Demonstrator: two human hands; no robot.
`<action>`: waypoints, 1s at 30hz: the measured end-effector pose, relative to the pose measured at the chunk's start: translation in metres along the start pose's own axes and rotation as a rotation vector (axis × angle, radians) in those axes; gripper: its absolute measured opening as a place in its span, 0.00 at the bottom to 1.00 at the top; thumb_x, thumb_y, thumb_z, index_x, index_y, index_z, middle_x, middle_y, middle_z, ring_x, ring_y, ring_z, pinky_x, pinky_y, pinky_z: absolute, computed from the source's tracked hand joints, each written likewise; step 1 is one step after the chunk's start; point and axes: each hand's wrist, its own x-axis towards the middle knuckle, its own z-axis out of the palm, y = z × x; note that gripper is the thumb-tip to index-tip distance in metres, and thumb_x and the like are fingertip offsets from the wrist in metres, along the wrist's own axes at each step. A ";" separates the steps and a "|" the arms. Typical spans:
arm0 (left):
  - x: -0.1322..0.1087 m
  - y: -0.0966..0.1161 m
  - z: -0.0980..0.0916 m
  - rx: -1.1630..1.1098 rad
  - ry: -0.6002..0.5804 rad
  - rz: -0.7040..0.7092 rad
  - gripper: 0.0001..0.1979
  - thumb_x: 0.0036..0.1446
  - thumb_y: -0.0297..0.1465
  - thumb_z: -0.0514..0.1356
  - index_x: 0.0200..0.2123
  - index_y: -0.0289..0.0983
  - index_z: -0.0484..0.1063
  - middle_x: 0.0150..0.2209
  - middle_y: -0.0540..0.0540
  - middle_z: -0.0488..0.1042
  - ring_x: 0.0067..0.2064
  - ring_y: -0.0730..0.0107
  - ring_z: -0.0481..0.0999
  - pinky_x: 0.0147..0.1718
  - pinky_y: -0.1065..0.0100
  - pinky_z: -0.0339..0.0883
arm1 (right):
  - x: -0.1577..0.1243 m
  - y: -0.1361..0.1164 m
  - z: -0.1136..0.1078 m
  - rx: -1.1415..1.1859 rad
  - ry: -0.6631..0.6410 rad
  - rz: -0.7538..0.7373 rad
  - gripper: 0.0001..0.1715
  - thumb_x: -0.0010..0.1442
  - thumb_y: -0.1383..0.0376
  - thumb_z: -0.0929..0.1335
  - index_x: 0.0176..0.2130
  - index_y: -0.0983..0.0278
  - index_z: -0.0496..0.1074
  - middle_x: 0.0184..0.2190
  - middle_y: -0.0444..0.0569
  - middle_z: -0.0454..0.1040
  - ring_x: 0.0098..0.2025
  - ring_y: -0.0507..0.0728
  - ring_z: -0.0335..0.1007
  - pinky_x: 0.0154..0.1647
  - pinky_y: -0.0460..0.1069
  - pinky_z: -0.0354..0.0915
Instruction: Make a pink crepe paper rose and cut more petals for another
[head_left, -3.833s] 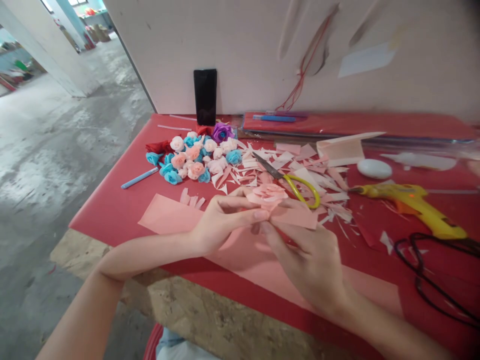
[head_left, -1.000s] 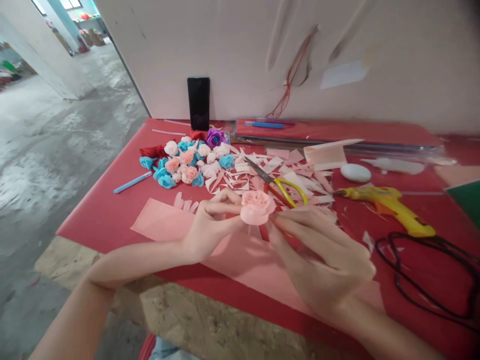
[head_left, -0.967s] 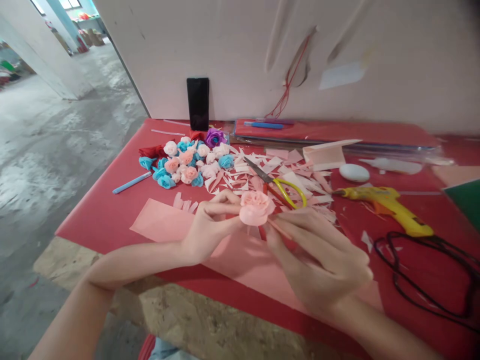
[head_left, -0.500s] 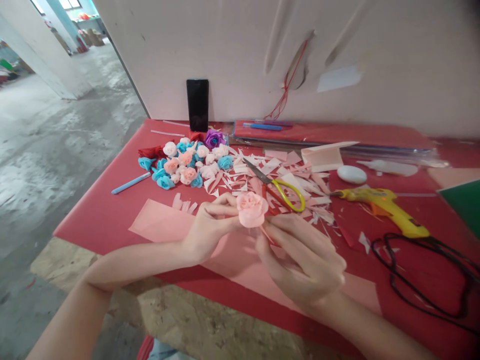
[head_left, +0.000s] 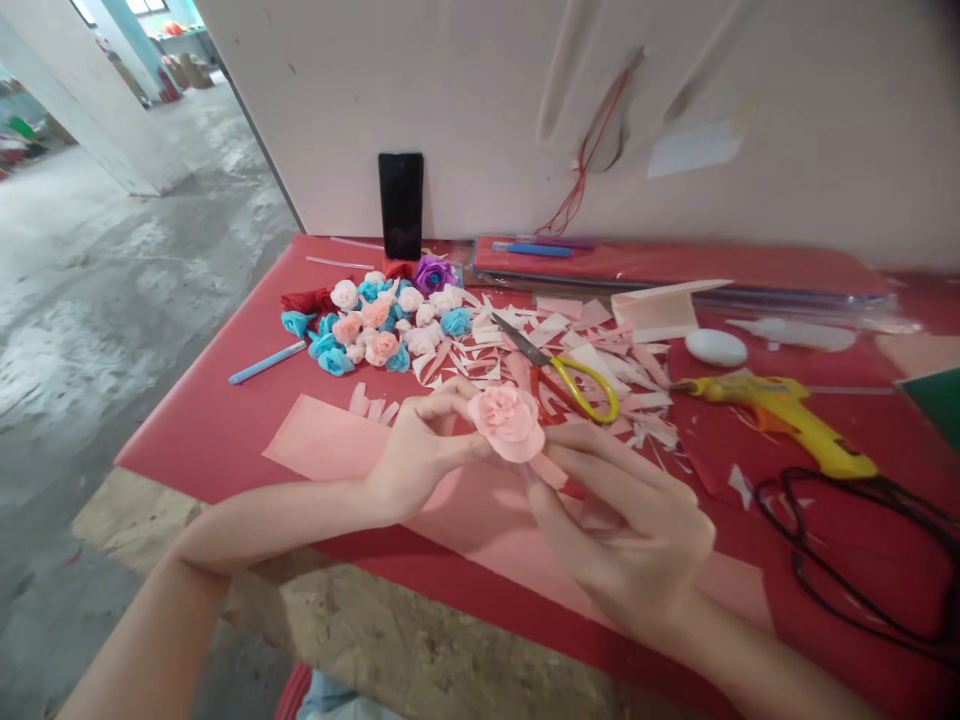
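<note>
Red table (head_left: 210, 430): pink paper rose (head_left: 506, 420) faces up, left hand (head_left: 420, 450), right hand (head_left: 630, 530) both pinching its base.

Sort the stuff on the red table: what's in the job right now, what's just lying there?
In use:
pink paper rose, pinched by left hand and right hand
pink paper sheet, lying beneath the hands

Lying about, untouched:
scissors
glue gun
pile of small paper roses
paper scraps
blue pen
phone, leaning on the wall

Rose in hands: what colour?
Pale pink rose; head view shows it best.
</note>
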 end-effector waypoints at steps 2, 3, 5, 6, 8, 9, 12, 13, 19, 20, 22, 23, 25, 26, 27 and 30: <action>0.000 0.000 -0.001 -0.009 -0.004 -0.009 0.11 0.30 0.30 0.71 0.18 0.35 0.72 0.24 0.52 0.66 0.32 0.75 0.66 0.35 0.71 0.62 | 0.001 -0.001 0.000 0.051 -0.013 0.038 0.11 0.50 0.76 0.65 0.30 0.60 0.66 0.27 0.45 0.70 0.27 0.51 0.69 0.25 0.45 0.68; 0.001 -0.001 -0.001 -0.014 -0.007 -0.013 0.11 0.30 0.30 0.71 0.18 0.35 0.72 0.24 0.52 0.66 0.32 0.75 0.66 0.36 0.71 0.62 | 0.002 -0.001 0.001 0.072 -0.018 0.059 0.12 0.50 0.77 0.65 0.30 0.60 0.66 0.27 0.44 0.70 0.27 0.51 0.68 0.25 0.45 0.68; 0.001 -0.001 -0.002 -0.020 -0.019 -0.012 0.12 0.30 0.30 0.71 0.19 0.35 0.71 0.25 0.52 0.67 0.33 0.74 0.67 0.36 0.71 0.62 | 0.003 -0.001 0.000 0.102 -0.029 0.082 0.12 0.50 0.77 0.65 0.30 0.60 0.67 0.27 0.44 0.70 0.27 0.50 0.68 0.25 0.44 0.68; 0.002 -0.001 -0.002 -0.020 -0.027 -0.007 0.12 0.30 0.29 0.71 0.19 0.35 0.71 0.25 0.52 0.67 0.34 0.73 0.67 0.37 0.71 0.62 | 0.003 -0.001 0.000 0.115 -0.032 0.082 0.11 0.50 0.76 0.65 0.30 0.60 0.67 0.27 0.43 0.69 0.27 0.50 0.67 0.25 0.43 0.68; 0.003 0.000 -0.003 -0.016 -0.048 0.003 0.11 0.32 0.28 0.71 0.20 0.35 0.71 0.25 0.52 0.67 0.35 0.72 0.67 0.37 0.71 0.62 | 0.003 -0.001 -0.002 0.125 -0.043 0.094 0.11 0.50 0.77 0.65 0.30 0.61 0.67 0.28 0.43 0.69 0.27 0.49 0.67 0.27 0.43 0.68; 0.004 0.000 -0.003 -0.011 -0.061 0.007 0.11 0.32 0.28 0.70 0.20 0.35 0.71 0.25 0.52 0.66 0.36 0.72 0.67 0.37 0.71 0.62 | 0.003 -0.001 -0.002 0.127 -0.046 0.101 0.11 0.51 0.77 0.65 0.30 0.61 0.67 0.28 0.43 0.69 0.28 0.48 0.67 0.27 0.43 0.67; 0.006 -0.001 -0.005 0.013 -0.099 0.004 0.10 0.35 0.27 0.69 0.21 0.34 0.70 0.25 0.52 0.66 0.34 0.74 0.67 0.36 0.71 0.62 | 0.002 0.000 -0.003 0.147 -0.060 0.127 0.12 0.51 0.78 0.64 0.30 0.61 0.67 0.28 0.42 0.68 0.28 0.48 0.67 0.28 0.43 0.67; 0.007 -0.001 -0.006 0.019 -0.107 0.001 0.10 0.36 0.27 0.69 0.21 0.34 0.69 0.26 0.53 0.66 0.33 0.75 0.67 0.35 0.72 0.61 | 0.002 0.001 -0.003 0.164 -0.062 0.134 0.12 0.51 0.77 0.64 0.29 0.60 0.68 0.28 0.43 0.68 0.28 0.49 0.66 0.27 0.43 0.67; 0.010 0.002 -0.004 0.003 -0.135 -0.020 0.14 0.34 0.28 0.70 0.21 0.33 0.66 0.25 0.54 0.65 0.28 0.81 0.64 0.29 0.75 0.60 | 0.004 0.003 -0.001 0.305 -0.119 0.227 0.14 0.53 0.77 0.64 0.29 0.59 0.71 0.30 0.44 0.68 0.29 0.51 0.66 0.24 0.45 0.66; 0.010 0.003 -0.003 0.002 -0.137 -0.033 0.15 0.33 0.28 0.70 0.22 0.33 0.66 0.25 0.54 0.65 0.27 0.81 0.64 0.28 0.76 0.60 | 0.004 0.003 -0.001 0.326 -0.126 0.238 0.14 0.53 0.77 0.64 0.30 0.58 0.71 0.30 0.44 0.68 0.30 0.51 0.66 0.25 0.45 0.67; 0.010 0.004 -0.002 0.003 -0.142 -0.058 0.15 0.32 0.28 0.70 0.22 0.33 0.66 0.25 0.54 0.66 0.27 0.81 0.64 0.26 0.77 0.60 | 0.004 0.004 -0.002 0.351 -0.134 0.246 0.15 0.52 0.77 0.64 0.31 0.57 0.71 0.31 0.42 0.68 0.31 0.50 0.66 0.27 0.44 0.67; 0.010 0.005 -0.001 0.002 -0.148 -0.066 0.16 0.32 0.27 0.70 0.22 0.33 0.66 0.25 0.54 0.66 0.27 0.81 0.64 0.26 0.77 0.60 | 0.005 0.005 -0.002 0.355 -0.133 0.246 0.15 0.52 0.77 0.64 0.31 0.57 0.71 0.31 0.42 0.68 0.31 0.49 0.66 0.28 0.43 0.67; 0.011 0.005 -0.001 -0.008 -0.165 -0.076 0.16 0.31 0.27 0.70 0.22 0.33 0.66 0.25 0.54 0.66 0.27 0.81 0.65 0.25 0.77 0.60 | 0.006 0.005 -0.002 0.358 -0.127 0.256 0.14 0.53 0.76 0.64 0.30 0.57 0.72 0.30 0.41 0.68 0.32 0.49 0.66 0.30 0.43 0.67; 0.012 0.005 -0.001 -0.015 -0.176 -0.082 0.16 0.31 0.27 0.70 0.22 0.33 0.66 0.25 0.54 0.66 0.27 0.80 0.65 0.24 0.77 0.60 | 0.006 0.005 -0.002 0.361 -0.128 0.263 0.14 0.53 0.76 0.64 0.30 0.58 0.72 0.30 0.41 0.68 0.32 0.48 0.66 0.30 0.42 0.66; 0.012 0.005 -0.002 -0.021 -0.186 -0.088 0.16 0.31 0.27 0.70 0.22 0.33 0.66 0.25 0.54 0.67 0.27 0.80 0.66 0.24 0.77 0.61 | 0.007 0.004 -0.002 0.367 -0.130 0.271 0.14 0.54 0.76 0.64 0.30 0.58 0.72 0.29 0.42 0.68 0.31 0.48 0.66 0.30 0.42 0.66; 0.013 0.004 -0.003 -0.029 -0.198 -0.085 0.14 0.32 0.26 0.70 0.24 0.33 0.68 0.26 0.53 0.68 0.28 0.80 0.67 0.25 0.77 0.62 | 0.009 0.003 -0.003 0.387 -0.141 0.288 0.14 0.54 0.75 0.64 0.29 0.58 0.73 0.29 0.42 0.69 0.31 0.48 0.66 0.30 0.42 0.65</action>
